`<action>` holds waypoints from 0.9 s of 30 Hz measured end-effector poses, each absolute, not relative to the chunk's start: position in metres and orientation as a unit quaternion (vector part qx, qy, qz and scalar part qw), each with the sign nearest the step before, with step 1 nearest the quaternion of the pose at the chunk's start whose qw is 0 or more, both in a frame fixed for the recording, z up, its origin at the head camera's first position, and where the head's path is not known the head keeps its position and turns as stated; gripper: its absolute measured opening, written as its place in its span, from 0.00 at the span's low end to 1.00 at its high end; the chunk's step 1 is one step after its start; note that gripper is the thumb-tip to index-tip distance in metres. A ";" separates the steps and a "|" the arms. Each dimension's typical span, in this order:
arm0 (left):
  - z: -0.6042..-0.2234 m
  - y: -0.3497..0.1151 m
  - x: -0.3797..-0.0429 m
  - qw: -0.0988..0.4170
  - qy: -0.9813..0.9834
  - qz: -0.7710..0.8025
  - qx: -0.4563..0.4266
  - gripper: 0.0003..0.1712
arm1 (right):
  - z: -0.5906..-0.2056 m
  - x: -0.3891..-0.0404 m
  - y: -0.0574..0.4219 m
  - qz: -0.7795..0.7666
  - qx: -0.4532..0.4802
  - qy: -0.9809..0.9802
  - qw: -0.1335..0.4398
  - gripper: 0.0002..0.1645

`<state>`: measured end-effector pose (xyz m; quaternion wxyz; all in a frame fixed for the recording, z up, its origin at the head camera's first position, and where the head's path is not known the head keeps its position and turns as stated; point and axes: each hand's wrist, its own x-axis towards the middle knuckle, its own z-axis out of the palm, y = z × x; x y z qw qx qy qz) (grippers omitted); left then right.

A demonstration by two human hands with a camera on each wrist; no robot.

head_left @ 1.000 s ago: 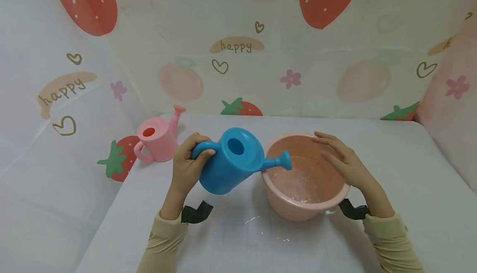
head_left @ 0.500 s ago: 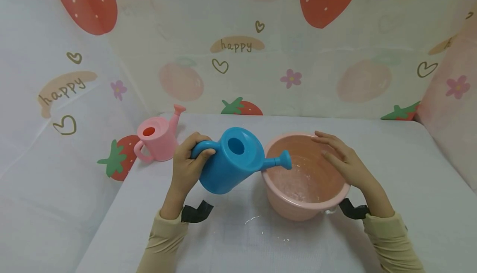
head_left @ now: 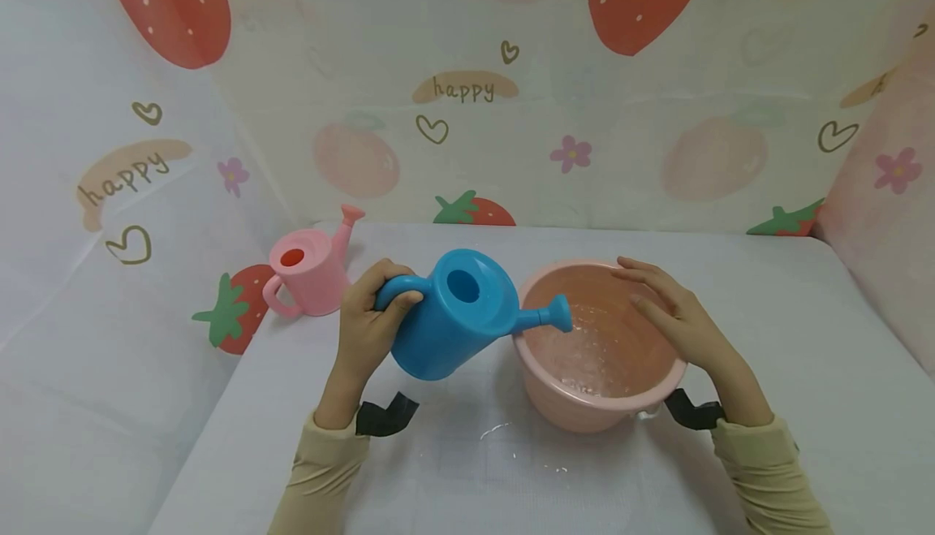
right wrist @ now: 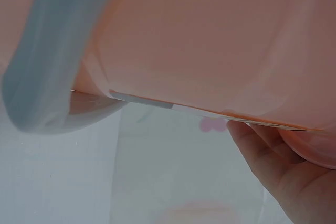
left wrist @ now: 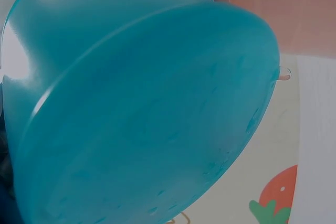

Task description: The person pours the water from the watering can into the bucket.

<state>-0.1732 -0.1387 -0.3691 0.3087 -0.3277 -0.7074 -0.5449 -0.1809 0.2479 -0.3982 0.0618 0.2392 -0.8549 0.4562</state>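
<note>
In the head view my left hand (head_left: 372,320) grips the handle of a blue watering can (head_left: 449,316), held tilted above the table. Its spout reaches over the left rim of a pink bucket (head_left: 584,417). Shallow water (head_left: 592,356) with bright ripples lies inside; no stream from the spout can be made out. My right hand (head_left: 679,316) holds the bucket's right rim, thumb on the inner side. From the right wrist, fingers (right wrist: 262,156) touch the outer wall below the rim. The can's base (left wrist: 157,124) fills most of the left wrist view, hiding the left hand.
A pink watering can (head_left: 310,279) stands upright at the table's back left, its spout pointing up. Small wet spots (head_left: 497,431) mark the white table (head_left: 467,486) in front of the bucket. Strawberry-printed sheets (head_left: 467,153) enclose the back and sides.
Both hands, the blue watering can and the bucket keep their places. Only the ripples and glints on the water in the bucket shift slightly.
</note>
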 end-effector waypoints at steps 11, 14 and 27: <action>-0.369 -0.139 -0.174 0.311 -0.707 -0.543 -0.330 0.24 | -0.396 -0.180 0.247 0.457 0.240 -0.855 0.059 0.23; -0.369 -0.139 -0.174 0.312 -0.708 -0.541 -0.329 0.25 | -0.397 -0.181 0.248 0.456 0.240 -0.855 0.059 0.24; -0.368 -0.138 -0.173 0.315 -0.708 -0.538 -0.331 0.24 | -0.398 -0.181 0.248 0.457 0.242 -0.854 0.061 0.23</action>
